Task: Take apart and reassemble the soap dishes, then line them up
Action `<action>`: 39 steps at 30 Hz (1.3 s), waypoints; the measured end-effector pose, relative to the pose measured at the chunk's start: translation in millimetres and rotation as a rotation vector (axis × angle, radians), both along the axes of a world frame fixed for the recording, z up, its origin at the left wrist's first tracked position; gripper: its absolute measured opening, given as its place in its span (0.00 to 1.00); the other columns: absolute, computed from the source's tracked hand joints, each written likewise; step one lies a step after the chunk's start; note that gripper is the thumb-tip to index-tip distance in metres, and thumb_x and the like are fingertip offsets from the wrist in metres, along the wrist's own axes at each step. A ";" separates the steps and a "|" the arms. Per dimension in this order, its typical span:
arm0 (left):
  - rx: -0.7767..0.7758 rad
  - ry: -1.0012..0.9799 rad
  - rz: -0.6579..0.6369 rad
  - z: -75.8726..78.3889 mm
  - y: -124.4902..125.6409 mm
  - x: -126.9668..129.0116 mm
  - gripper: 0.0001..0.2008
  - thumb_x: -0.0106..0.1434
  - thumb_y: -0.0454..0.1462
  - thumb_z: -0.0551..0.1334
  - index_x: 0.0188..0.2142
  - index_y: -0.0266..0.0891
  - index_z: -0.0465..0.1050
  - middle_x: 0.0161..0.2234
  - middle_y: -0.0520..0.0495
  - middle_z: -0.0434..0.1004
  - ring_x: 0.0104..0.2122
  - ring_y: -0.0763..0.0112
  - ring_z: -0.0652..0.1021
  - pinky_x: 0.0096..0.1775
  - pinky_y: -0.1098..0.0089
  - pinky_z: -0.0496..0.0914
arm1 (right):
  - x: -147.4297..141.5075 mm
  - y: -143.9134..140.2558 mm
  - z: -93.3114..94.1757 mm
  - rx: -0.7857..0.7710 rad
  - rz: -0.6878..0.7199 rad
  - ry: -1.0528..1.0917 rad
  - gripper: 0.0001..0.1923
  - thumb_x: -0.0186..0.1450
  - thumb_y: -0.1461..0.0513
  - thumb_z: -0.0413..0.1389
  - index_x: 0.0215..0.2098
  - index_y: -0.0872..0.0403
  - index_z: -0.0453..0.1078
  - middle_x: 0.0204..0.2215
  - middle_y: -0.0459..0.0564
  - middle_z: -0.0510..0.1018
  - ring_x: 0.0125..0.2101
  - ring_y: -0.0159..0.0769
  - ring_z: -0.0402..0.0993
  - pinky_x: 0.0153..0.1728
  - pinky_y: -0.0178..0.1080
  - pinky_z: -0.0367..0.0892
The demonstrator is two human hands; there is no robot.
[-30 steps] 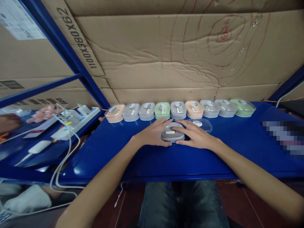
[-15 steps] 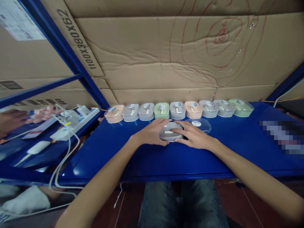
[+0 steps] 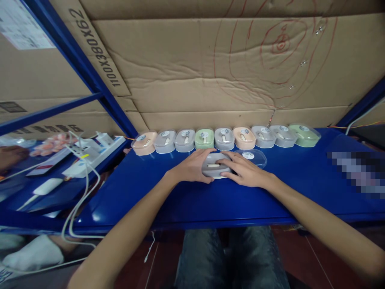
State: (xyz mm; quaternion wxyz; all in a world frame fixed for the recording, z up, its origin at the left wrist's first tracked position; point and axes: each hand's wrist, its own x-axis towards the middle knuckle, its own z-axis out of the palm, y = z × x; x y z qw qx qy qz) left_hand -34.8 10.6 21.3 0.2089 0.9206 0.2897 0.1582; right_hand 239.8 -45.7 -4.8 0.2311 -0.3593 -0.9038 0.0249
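A grey rounded box with a small white bar on its top rests on the blue table between my hands. My left hand curls around its left side, with the thumb low at the front. From the right, my right hand grips the same box, fingers over its top beside the white bar and thumb at the front edge. Just behind my right hand lies a clear oval lid with a round sticker, partly hidden by that hand.
Along the back stands a row of several lidded boxes, among them a green box and a peach box. To the left are a white power strip, cables and another person's hand. A cardboard sheet closes off the back.
My hands hold nearly the same pose around the grey box. At the far left, the other person's hand has drawn back toward the edge of view.
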 end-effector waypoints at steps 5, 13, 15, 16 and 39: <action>-0.033 0.000 0.021 0.2 0.2 -0.1 0.58 0.54 0.53 0.78 0.77 0.46 0.53 0.74 0.35 0.62 0.71 0.33 0.66 0.69 0.38 0.63 | 0.8 1.3 6.3 -0.043 0.004 0.048 0.26 0.79 0.47 0.54 0.69 0.51 0.70 0.68 0.65 0.71 0.63 0.59 0.76 0.62 0.65 0.74; -0.072 -0.041 0.046 2.4 2.3 0.3 0.68 0.51 0.59 0.80 0.80 0.46 0.45 0.79 0.33 0.52 0.75 0.32 0.61 0.71 0.37 0.59 | 0.8 -3.2 11.9 -0.024 -0.030 0.032 0.27 0.79 0.46 0.53 0.68 0.51 0.69 0.69 0.65 0.68 0.65 0.59 0.73 0.63 0.62 0.74; -0.092 -0.056 0.063 4.2 2.1 0.1 0.70 0.50 0.58 0.80 0.81 0.48 0.44 0.79 0.33 0.52 0.74 0.31 0.62 0.70 0.36 0.60 | 2.3 -3.8 13.8 -0.015 -0.054 0.036 0.27 0.79 0.46 0.52 0.68 0.50 0.69 0.70 0.65 0.67 0.66 0.60 0.71 0.64 0.63 0.72; -0.102 -0.064 0.074 5.1 1.9 0.0 0.70 0.49 0.58 0.80 0.81 0.48 0.43 0.79 0.33 0.52 0.74 0.30 0.63 0.70 0.36 0.61 | 3.8 -3.7 14.8 -0.009 -0.067 0.041 0.27 0.79 0.46 0.52 0.68 0.50 0.69 0.70 0.65 0.67 0.67 0.60 0.69 0.65 0.63 0.71; 0.168 0.032 0.076 -9.9 26.1 -10.1 0.39 0.62 0.51 0.73 0.68 0.38 0.69 0.64 0.32 0.75 0.64 0.40 0.74 0.65 0.42 0.67 | 16.5 -14.6 25.2 0.161 0.105 0.387 0.25 0.72 0.46 0.60 0.60 0.49 0.72 0.53 0.59 0.79 0.53 0.55 0.79 0.53 0.57 0.76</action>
